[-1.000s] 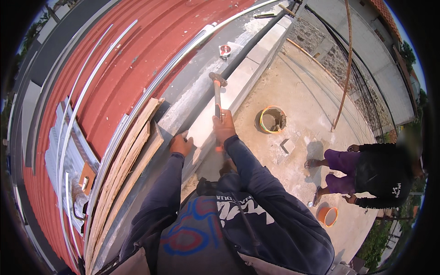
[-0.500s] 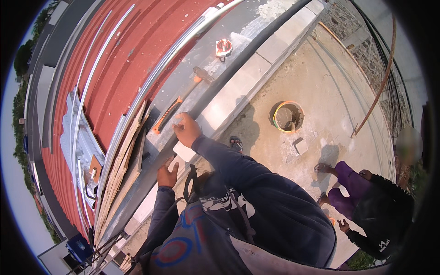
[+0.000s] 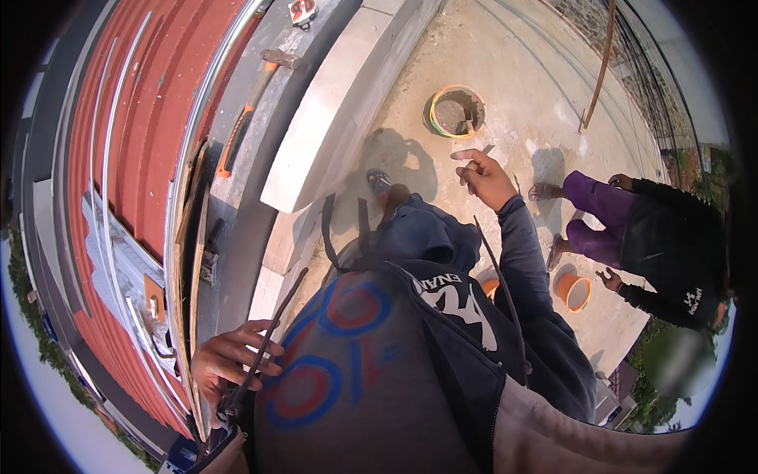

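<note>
My right hand (image 3: 485,183) is lifted over the concrete floor, index finger stretched out and the others half curled, with nothing in it. My left hand (image 3: 233,359) is at the lower left beside wooden boards (image 3: 193,237), its fingers bent but apart. A dark cord (image 3: 272,328) crosses in front of those fingers, and no held thing shows in them. Pale blocks (image 3: 316,118) form a row along the wall, the nearest one standing higher. On the grey ledge lie a hammer (image 3: 246,110) with an orange and black handle and a red and white tape measure (image 3: 302,11).
A bucket (image 3: 456,112) with grey contents and a tool stands on the floor (image 3: 505,87). Orange buckets (image 3: 574,292) stand near a co-worker (image 3: 663,229) at the right. Left of the ledge slopes a red ribbed roof (image 3: 150,95) with pale pipes and metal sheets.
My right hand has left the ledge near the hammer and swung right over the floor. My left hand has come back toward my body. The view has turned and shifted.
</note>
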The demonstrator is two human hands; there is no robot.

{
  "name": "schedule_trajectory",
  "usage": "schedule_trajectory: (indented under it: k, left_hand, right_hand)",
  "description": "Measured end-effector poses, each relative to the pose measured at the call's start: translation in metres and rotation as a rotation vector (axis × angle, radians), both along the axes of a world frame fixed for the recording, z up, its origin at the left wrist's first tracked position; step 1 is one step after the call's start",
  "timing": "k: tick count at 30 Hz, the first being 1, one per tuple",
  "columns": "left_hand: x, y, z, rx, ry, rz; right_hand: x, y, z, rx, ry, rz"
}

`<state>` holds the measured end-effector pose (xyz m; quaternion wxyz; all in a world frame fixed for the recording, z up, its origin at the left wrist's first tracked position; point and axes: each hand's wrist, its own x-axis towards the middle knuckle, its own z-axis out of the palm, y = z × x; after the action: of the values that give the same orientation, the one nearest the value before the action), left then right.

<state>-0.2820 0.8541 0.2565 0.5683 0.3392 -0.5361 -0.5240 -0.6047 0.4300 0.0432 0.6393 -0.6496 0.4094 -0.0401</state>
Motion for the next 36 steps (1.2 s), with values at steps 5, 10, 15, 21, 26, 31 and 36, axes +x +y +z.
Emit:
schedule_trajectory:
  k: [5,10,15,21,26,31,36]
  left_hand:
    - [-0.011,-0.026,-0.009,-0.127,0.016,-0.28]
    - [-0.1,-0.044,0.003,-0.225,-0.148,0.198]
    - [-0.177,-0.068,0.001,-0.242,0.1,0.335]
    - [-0.268,-0.104,-0.014,-0.508,0.41,0.591]
    - [-0.325,-0.198,-0.022,-0.687,0.607,0.488]
    - [-0.402,-0.284,-0.035,-0.471,0.335,0.198]
    - [-0.428,-0.349,-0.047,-0.204,0.082,0.029]
  right_hand:
    - [-0.165,0.094,-0.092,-0.163,0.438,-0.374]
    - [-0.227,0.166,-0.118,0.033,0.566,-0.067]
    - [-0.326,0.159,-0.212,-0.041,0.4,0.058]
    - [-0.422,0.105,-0.265,0.075,0.712,0.189]
    - [-0.453,0.006,-0.275,0.06,0.678,0.131]
    - [-0.47,-0.164,-0.289,-0.027,0.519,0.018]
    - [-0.461,-0.283,-0.3,-0.063,0.521,-0.002]
